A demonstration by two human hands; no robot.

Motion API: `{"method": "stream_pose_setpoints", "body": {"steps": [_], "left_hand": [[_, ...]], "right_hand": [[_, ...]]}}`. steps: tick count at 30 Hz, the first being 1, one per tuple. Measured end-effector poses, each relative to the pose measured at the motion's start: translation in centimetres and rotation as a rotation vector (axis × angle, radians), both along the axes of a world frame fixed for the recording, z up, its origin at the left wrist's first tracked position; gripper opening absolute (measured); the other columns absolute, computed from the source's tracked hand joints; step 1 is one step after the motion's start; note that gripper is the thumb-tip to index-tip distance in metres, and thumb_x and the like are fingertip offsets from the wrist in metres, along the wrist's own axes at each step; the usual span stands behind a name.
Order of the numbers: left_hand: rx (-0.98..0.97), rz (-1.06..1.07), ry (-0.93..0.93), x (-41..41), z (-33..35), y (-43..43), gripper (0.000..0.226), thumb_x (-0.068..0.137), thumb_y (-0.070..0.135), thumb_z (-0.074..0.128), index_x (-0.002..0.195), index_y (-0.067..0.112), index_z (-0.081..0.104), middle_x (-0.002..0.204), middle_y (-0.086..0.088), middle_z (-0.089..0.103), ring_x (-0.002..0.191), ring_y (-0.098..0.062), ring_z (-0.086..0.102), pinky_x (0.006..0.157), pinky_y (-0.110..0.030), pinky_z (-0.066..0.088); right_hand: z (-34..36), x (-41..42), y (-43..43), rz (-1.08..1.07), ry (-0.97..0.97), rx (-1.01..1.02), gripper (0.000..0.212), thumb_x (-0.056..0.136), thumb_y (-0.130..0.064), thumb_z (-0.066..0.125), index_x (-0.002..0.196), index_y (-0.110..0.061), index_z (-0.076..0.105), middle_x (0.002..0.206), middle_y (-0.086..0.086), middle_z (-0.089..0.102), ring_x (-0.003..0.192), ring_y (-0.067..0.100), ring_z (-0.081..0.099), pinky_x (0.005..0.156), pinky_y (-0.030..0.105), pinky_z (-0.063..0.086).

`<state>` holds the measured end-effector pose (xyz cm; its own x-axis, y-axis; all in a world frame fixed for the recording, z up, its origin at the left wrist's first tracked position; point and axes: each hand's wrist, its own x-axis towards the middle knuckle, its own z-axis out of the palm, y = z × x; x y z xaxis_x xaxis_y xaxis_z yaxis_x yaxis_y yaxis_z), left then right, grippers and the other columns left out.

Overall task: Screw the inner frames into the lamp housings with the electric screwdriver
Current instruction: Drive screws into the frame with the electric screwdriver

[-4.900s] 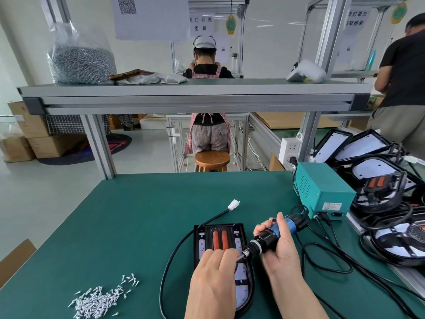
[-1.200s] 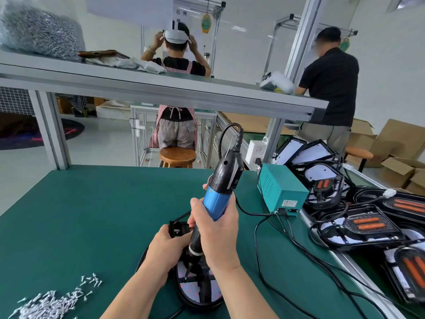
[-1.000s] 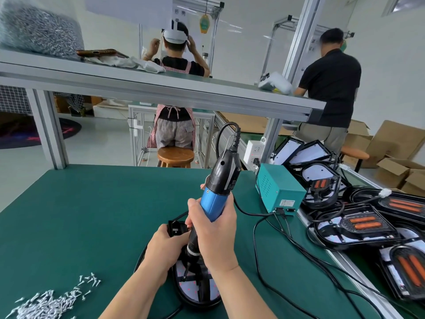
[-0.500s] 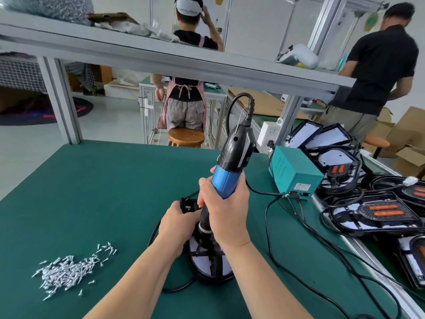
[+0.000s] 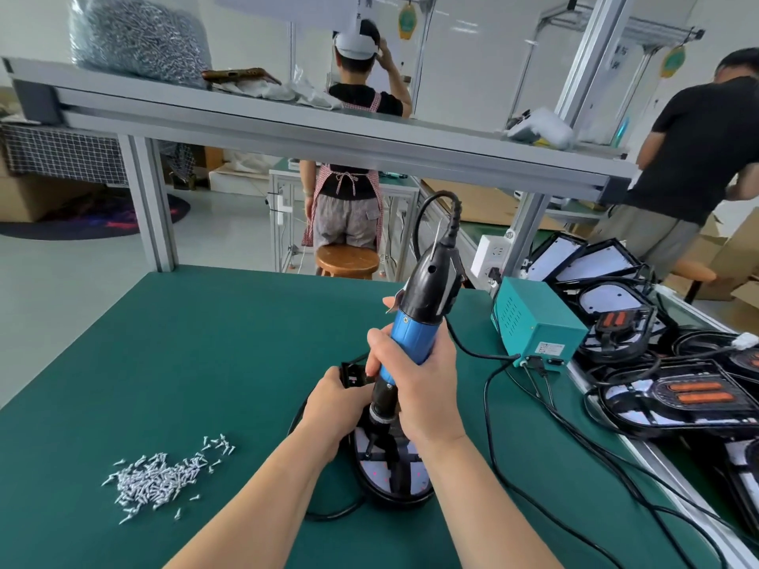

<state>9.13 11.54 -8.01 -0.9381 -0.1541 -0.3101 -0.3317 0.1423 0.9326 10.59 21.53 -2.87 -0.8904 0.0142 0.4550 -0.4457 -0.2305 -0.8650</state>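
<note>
Head view: a black housing [image 5: 390,484] lies flat on a green table [image 5: 205,342]. The right hand [image 5: 423,392] wraps its fingers round a blue and black screwdriver [image 5: 415,334], held nearly upright with its bit down inside the housing. The left hand [image 5: 332,404] curls its fingers over the housing's left rim, gripping it and hiding that side. Left of the housing lies a heap of screws [image 5: 160,482]. Right of and beyond the housing stands a teal box [image 5: 534,318]; its label is too small to read. Further right of the housing lie stacked lamps [image 5: 677,396]. Hanging signs far beyond the housing are too blurred to read
</note>
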Motion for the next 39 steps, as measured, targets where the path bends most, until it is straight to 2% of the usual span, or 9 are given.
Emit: {"method": "stream_pose_setpoints", "body": {"steps": [4, 7, 12, 18, 22, 26, 33, 36, 39], "left_hand": [[0.026, 0.014, 0.005, -0.2, -0.9, -0.2, 0.065, 0.039, 0.052, 0.068, 0.096, 0.021, 0.060, 0.091, -0.002, 0.073, 0.083, -0.020, 0.070, 0.068, -0.034, 0.055], [0.076, 0.025, 0.024, -0.9, -2.0, -0.3, 0.039, 0.068, 0.033, 0.085, 0.098, 0.020, 0.063, 0.091, 0.001, 0.075, 0.081, -0.016, 0.072, 0.066, -0.030, 0.053], [0.115, 0.041, 0.028, -1.3, -2.7, -0.5, 0.035, 0.077, 0.029, 0.087, 0.103, 0.020, 0.065, 0.093, 0.005, 0.077, 0.078, -0.011, 0.073, 0.062, -0.023, 0.051], [0.122, 0.032, 0.031, -1.1, -2.5, -0.6, 0.032, 0.081, 0.029, 0.084, 0.104, 0.020, 0.063, 0.096, 0.003, 0.076, 0.079, -0.012, 0.069, 0.062, -0.024, 0.048], [0.135, 0.022, 0.030, -0.9, -2.7, -0.7, 0.033, 0.081, 0.028, 0.084, 0.104, 0.019, 0.063, 0.095, 0.002, 0.077, 0.084, -0.015, 0.074, 0.067, -0.027, 0.053], [0.142, 0.011, 0.036, -0.9, -2.9, -0.5, 0.034, 0.081, 0.028, 0.085, 0.105, 0.019, 0.063, 0.095, 0.002, 0.078, 0.087, -0.018, 0.074, 0.080, -0.035, 0.057], [0.165, 0.004, 0.053, -1.1, -3.1, -0.8, 0.037, 0.080, 0.029, 0.085, 0.108, 0.020, 0.063, 0.091, 0.004, 0.079, 0.090, -0.021, 0.076, 0.092, -0.046, 0.057], [0.160, -0.002, 0.063, -1.1, -3.2, -0.7, 0.035, 0.081, 0.030, 0.085, 0.107, 0.021, 0.063, 0.083, 0.009, 0.079, 0.086, -0.018, 0.076, 0.085, -0.040, 0.058], [0.156, 0.004, 0.075, -1.2, -3.2, -0.9, 0.033, 0.081, 0.029, 0.084, 0.106, 0.020, 0.064, 0.082, 0.011, 0.079, 0.079, -0.013, 0.076, 0.076, -0.034, 0.056]], "right_hand": [[0.4, 0.1, 0.3, -0.026, 0.006, -0.041, 0.031, 0.077, -0.017, 0.073, 0.106, -0.022, 0.063, 0.069, 0.004, 0.057, 0.055, 0.021, 0.055, 0.060, 0.029, 0.049], [1.9, -0.4, 1.1, -0.067, 0.060, -0.079, 0.031, 0.080, -0.011, 0.071, 0.109, -0.015, 0.061, 0.063, 0.003, 0.057, 0.053, 0.021, 0.054, 0.060, 0.029, 0.049], [3.2, -1.5, 3.5, -0.093, 0.041, -0.170, 0.031, 0.080, -0.014, 0.071, 0.108, -0.012, 0.057, 0.059, 0.002, 0.054, 0.050, 0.019, 0.051, 0.056, 0.029, 0.047], [1.7, -2.9, 7.0, -0.211, -0.173, -0.112, 0.025, 0.084, -0.018, 0.075, 0.095, -0.015, 0.053, 0.059, 0.003, 0.054, 0.047, 0.018, 0.050, 0.050, 0.029, 0.045], [-0.2, -4.3, 9.3, -0.221, -0.478, -0.062, 0.027, 0.095, -0.029, 0.071, 0.103, -0.012, 0.053, 0.063, 0.006, 0.061, 0.048, 0.015, 0.056, 0.046, 0.029, 0.049], [-3.3, -5.1, 10.6, -0.255, -0.700, -0.038, 0.029, 0.098, -0.027, 0.067, 0.115, -0.015, 0.046, 0.090, 0.014, 0.064, 0.050, 0.016, 0.063, 0.049, 0.030, 0.053], [-7.1, -5.5, 11.2, -0.331, -0.736, 0.204, 0.034, 0.092, -0.006, 0.063, 0.116, -0.016, 0.041, 0.103, 0.008, 0.058, 0.055, 0.012, 0.067, 0.053, 0.029, 0.050], [-7.5, -5.4, 11.6, -0.374, -0.686, 0.298, 0.040, 0.085, -0.006, 0.066, 0.116, -0.019, 0.045, 0.102, 0.007, 0.060, 0.059, 0.014, 0.070, 0.053, 0.031, 0.052], [-7.1, -5.8, 11.6, -0.497, -0.628, 0.532, 0.039, 0.078, -0.011, 0.069, 0.111, -0.019, 0.049, 0.100, 0.007, 0.062, 0.072, 0.022, 0.071, 0.059, 0.036, 0.056]]}}
